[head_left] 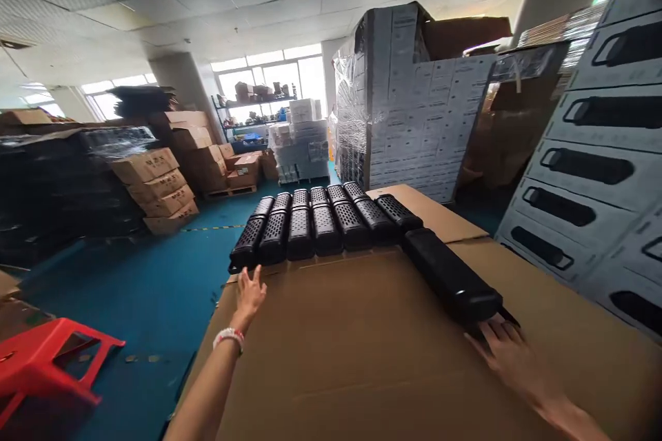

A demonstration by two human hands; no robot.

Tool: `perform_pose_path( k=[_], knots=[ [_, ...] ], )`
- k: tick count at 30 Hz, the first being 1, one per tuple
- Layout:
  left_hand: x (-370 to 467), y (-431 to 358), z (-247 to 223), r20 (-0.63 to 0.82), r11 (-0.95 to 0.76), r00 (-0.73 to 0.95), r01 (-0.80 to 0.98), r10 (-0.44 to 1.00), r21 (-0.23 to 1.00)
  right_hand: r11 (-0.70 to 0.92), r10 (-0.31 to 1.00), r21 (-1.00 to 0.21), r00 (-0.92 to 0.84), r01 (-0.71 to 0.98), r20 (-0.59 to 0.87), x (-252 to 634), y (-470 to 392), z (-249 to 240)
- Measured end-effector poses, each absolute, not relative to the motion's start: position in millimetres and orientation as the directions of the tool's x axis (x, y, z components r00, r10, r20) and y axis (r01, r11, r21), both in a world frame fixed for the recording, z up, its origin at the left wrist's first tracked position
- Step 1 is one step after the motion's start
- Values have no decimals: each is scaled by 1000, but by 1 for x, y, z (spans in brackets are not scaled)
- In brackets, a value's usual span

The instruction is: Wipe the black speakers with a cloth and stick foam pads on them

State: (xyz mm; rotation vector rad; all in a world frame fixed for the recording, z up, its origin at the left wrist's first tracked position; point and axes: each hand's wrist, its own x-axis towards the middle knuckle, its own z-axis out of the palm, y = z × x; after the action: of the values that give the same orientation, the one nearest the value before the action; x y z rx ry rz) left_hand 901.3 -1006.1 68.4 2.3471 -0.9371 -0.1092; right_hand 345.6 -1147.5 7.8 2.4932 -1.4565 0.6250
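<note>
Along the cardboard tabletop [352, 337]'s far side: perforated black cases [300, 231] already lined up | one smooth black case [449, 269] left askew, out of line, right | right hand [509, 351] at near end, can't tell grip | left hand [252, 293] released, fingers spread.

left hand [251, 293] loosely spread — right hand [504, 348] stretched forward, back upward

In front of you, the desk [362, 331] shows a brown cardboard top, creased here and there. Black perforated cases [300, 231] lie packed side by side toward its far end; a separate case [449, 275] slants nearer you, on your right.
</note>
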Motion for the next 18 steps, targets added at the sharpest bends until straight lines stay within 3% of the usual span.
perform_pose_path(
  k=[4,10,13,16,18],
  knots=[
    [938,-1043,60,103,-676,749,-641,-655,365,-574,-761,13,539,-819,361,335,-1145,3],
    [962,-1054,57,58,-631,650,-752,-758,190,-629,-474,168,546,-759,691,344,-1114,17],
    [960,-1049,56,45,-593,604,-792,-796,144,-744,-359,152,581,-650,730,395,-1103,35],
    [952,-1036,53,41,-553,560,-826,-828,112,-835,-407,83,713,-544,571,491,-1106,52],
    [942,-1021,51,43,-532,538,-841,-842,97,-788,-581,39,762,-615,286,568,-1119,63]
  ],
)
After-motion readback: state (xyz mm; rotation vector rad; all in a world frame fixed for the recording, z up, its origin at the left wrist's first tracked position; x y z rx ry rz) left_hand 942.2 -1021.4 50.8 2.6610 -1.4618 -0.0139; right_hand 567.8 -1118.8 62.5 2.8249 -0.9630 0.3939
